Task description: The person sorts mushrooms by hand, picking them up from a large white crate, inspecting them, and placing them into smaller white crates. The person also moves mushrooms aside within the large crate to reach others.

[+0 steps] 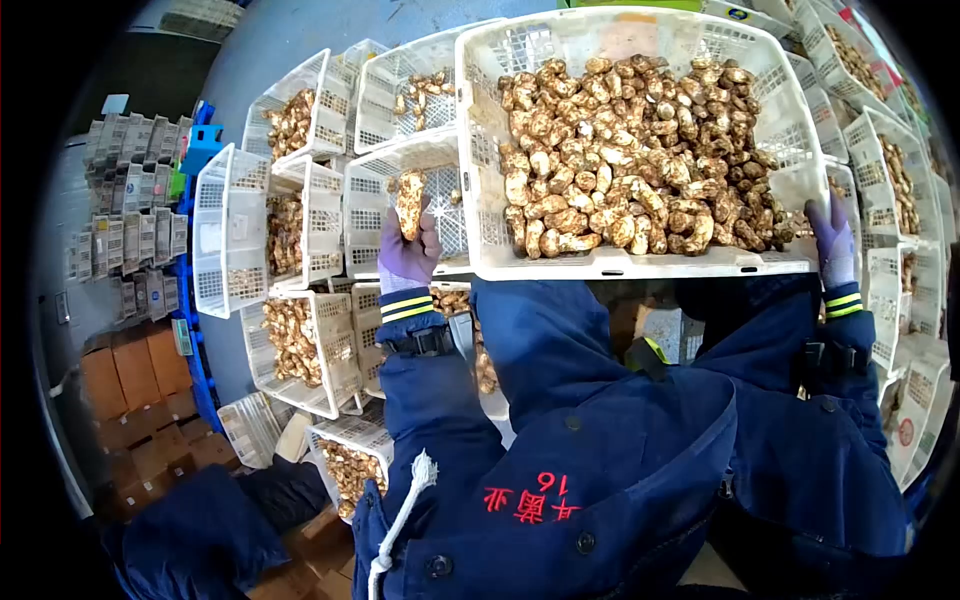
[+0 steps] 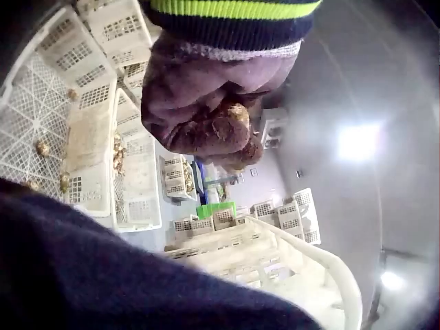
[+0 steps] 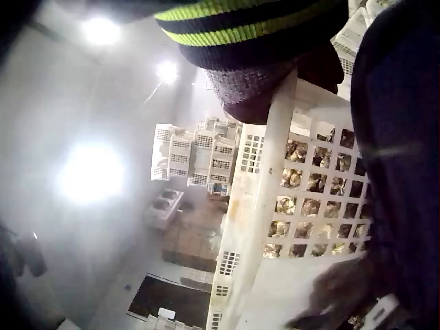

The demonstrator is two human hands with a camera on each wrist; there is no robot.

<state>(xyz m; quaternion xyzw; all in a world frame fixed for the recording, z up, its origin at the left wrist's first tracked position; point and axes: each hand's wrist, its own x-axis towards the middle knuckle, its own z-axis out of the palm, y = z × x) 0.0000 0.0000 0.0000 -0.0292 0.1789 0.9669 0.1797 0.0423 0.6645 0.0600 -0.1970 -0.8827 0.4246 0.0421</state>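
We see the left hand (image 1: 408, 252) grip a single mushroom (image 1: 410, 205) in its fingers, above a white basket (image 1: 362, 220). To that hand's right sits a large crate (image 1: 640, 266) of more mushrooms (image 1: 620, 160), its near corner gripped by the right hand (image 1: 834, 245).

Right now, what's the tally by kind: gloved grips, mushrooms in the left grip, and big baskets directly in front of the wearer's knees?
Gloved grips: 2, the left grip and the right grip
Held mushroom: 1
Big white basket: 1
Total: 4, leaving out the heaped mushrooms, which overlap too much to count.
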